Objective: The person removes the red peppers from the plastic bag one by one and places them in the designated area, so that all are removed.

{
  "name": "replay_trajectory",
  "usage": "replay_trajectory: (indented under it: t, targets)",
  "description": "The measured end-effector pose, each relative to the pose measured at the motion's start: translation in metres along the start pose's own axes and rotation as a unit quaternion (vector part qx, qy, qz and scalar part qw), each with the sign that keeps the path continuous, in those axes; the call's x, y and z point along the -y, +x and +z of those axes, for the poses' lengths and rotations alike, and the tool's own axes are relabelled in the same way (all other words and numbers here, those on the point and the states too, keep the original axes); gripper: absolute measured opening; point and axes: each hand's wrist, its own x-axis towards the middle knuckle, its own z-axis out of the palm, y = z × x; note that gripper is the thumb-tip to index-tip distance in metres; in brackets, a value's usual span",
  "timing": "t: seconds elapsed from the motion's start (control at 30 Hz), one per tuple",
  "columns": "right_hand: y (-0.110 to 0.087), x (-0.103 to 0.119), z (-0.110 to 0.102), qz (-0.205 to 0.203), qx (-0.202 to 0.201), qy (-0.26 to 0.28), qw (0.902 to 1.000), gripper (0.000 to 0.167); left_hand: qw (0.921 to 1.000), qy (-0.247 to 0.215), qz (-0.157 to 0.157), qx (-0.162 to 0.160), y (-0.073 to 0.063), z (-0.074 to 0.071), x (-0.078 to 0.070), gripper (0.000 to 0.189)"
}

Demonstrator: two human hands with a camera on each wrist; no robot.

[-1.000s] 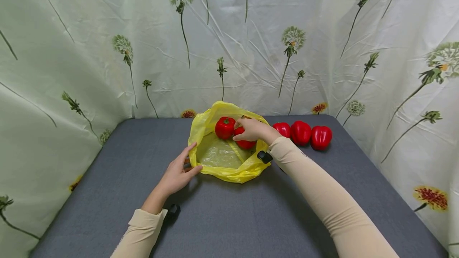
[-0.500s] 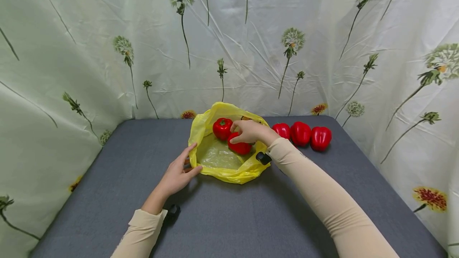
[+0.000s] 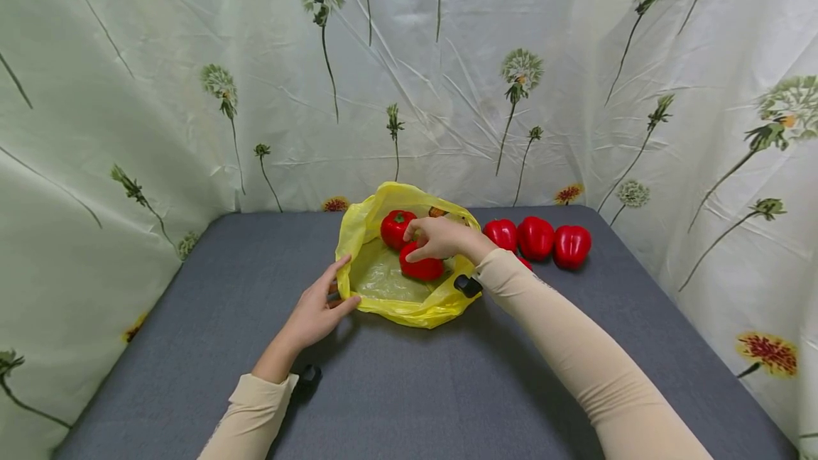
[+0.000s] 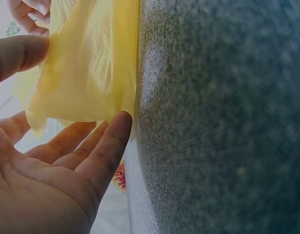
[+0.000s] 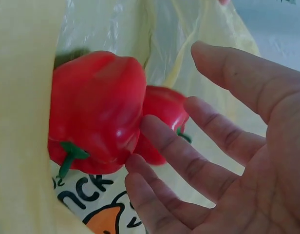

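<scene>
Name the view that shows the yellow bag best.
Head: the yellow bag shows there nearly whole, its mouth open. The left wrist view shows one side; the right wrist view, part of the inside.

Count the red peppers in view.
6: two peppers in the yellow bag, three peppers to its right, one pepper mostly hidden by the right sleeve; more may be hidden.

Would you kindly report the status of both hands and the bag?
Left hand at yellow bag; right hand open inside, by nearer red pepper; second pepper close behind.

gry tbl, flwr-print curtain bhnd
</scene>
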Motion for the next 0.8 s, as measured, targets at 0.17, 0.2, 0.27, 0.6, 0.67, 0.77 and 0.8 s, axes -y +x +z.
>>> replay_trajectory:
  t: [0.17, 0.2, 0.27, 0.6, 0.67, 0.77, 0.8]
  targets:
    - [0.001, 0.005, 0.005, -0.030, 0.003, 0.006, 0.9995, 0.042, 1.0000, 0.001, 0.000, 0.001, 0.000, 0.000, 0.000, 0.079]
    - [0.001, 0.006, 0.006, -0.032, 0.005, 0.009, 0.9994, 0.042, 1.0000, 0.000, 0.000, 0.001, 0.000, 0.000, 0.000, 0.079]
    - [0.001, 0.007, 0.007, -0.035, 0.005, 0.012, 0.9993, 0.041, 1.0000, 0.000, 0.002, 0.001, 0.000, 0.000, 0.000, 0.079]
    - [-0.004, 0.001, 0.008, 0.005, -0.028, 0.026, 0.9993, 0.041, 0.9999, -0.005, 0.010, -0.001, 0.000, 0.000, 0.001, 0.079]
    - [-0.004, 0.000, 0.008, 0.017, -0.032, 0.026, 0.9990, 0.042, 0.9999, -0.004, 0.011, -0.001, -0.001, 0.000, 0.001, 0.078]
    - [-0.003, -0.003, 0.009, 0.037, -0.040, 0.016, 0.9984, 0.044, 0.9999, -0.004, 0.011, -0.001, -0.001, 0.000, 0.001, 0.078]
    - [-0.002, -0.003, 0.010, 0.046, -0.041, 0.009, 0.9981, 0.045, 0.9999, -0.004, 0.011, -0.001, 0.000, 0.000, 0.001, 0.078]
